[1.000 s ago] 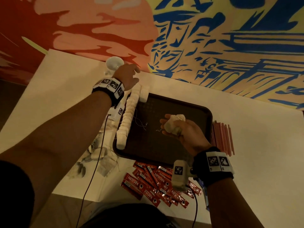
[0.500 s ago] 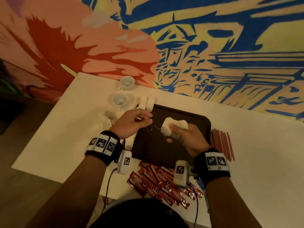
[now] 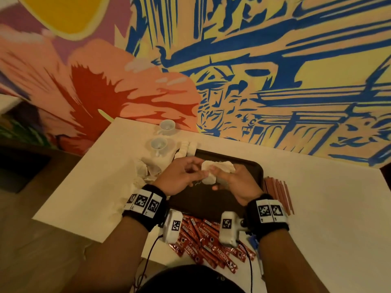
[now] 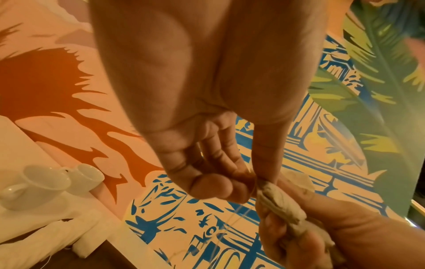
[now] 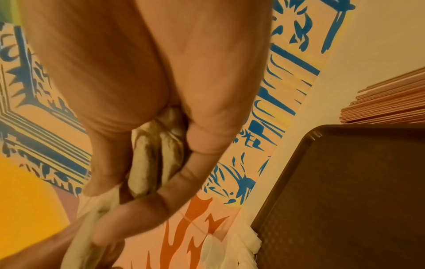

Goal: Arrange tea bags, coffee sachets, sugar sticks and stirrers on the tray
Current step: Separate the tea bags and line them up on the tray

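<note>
While both hands hover over the brown tray [image 3: 251, 166] on the white worktop [image 3: 330, 208], the right hand [image 3: 237, 182] clutches a bunch of tea bags [image 3: 211, 170]. From the left wrist, the left hand [image 4: 207, 163] pinches their tangled strings [image 4: 232, 218], probably to free one bag. From the right wrist, curled fingers [image 5: 138, 214] keep the bags bundled; stirrers [image 5: 391, 109] wait beside the tray.

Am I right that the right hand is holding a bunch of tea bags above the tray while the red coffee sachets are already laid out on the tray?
Not quite. The right hand does hold the tea bags above the tray, but the head view shows the red coffee sachets lying on the table at the tray's near edge, not on it.
</note>
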Demonstrator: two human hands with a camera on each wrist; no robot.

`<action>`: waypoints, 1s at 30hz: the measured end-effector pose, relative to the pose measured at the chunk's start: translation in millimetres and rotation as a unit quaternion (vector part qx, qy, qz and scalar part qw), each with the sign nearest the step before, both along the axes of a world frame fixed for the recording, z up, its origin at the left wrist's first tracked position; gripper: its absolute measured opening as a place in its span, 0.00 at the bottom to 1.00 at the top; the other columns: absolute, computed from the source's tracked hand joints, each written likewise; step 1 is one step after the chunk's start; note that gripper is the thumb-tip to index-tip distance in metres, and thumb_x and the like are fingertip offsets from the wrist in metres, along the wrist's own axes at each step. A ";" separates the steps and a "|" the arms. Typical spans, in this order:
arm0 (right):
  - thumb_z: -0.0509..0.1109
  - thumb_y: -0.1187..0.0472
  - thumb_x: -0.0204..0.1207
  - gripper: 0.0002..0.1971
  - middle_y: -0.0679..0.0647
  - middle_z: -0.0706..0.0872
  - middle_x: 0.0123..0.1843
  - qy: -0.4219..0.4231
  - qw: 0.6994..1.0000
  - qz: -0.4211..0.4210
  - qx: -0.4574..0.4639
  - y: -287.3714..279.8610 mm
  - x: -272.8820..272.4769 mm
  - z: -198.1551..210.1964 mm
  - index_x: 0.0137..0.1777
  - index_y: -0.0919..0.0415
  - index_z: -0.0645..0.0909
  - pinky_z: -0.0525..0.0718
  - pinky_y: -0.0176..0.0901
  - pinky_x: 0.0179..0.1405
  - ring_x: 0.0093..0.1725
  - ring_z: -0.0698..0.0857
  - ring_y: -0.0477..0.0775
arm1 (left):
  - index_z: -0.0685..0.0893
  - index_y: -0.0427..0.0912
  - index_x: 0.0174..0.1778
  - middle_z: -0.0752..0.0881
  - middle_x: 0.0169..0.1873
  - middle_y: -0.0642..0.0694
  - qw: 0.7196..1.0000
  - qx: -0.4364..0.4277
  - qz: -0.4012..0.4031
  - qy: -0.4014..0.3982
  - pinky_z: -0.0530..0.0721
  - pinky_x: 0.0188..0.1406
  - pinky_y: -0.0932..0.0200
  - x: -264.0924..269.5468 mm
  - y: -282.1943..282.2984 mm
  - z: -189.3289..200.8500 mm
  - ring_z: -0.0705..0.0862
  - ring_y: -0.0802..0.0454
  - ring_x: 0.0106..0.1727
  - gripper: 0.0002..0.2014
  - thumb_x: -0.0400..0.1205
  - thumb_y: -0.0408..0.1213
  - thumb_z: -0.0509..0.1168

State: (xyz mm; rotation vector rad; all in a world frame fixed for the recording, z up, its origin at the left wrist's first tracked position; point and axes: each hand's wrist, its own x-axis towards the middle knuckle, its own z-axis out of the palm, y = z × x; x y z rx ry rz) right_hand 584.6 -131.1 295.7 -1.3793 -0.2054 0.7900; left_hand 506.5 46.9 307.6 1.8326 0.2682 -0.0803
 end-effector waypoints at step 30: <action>0.59 0.64 0.90 0.15 0.67 0.90 0.63 0.167 0.985 -0.044 -0.011 8.1 63.3 -51.2 0.68 0.69 0.81 0.93 0.50 0.51 0.62 0.90 0.65 | 0.87 0.42 0.47 0.89 0.40 0.40 0.969 0.201 0.126 0.074 0.87 0.49 0.39 84.3 130.2 -49.9 0.87 0.38 0.45 0.11 0.80 0.46 0.70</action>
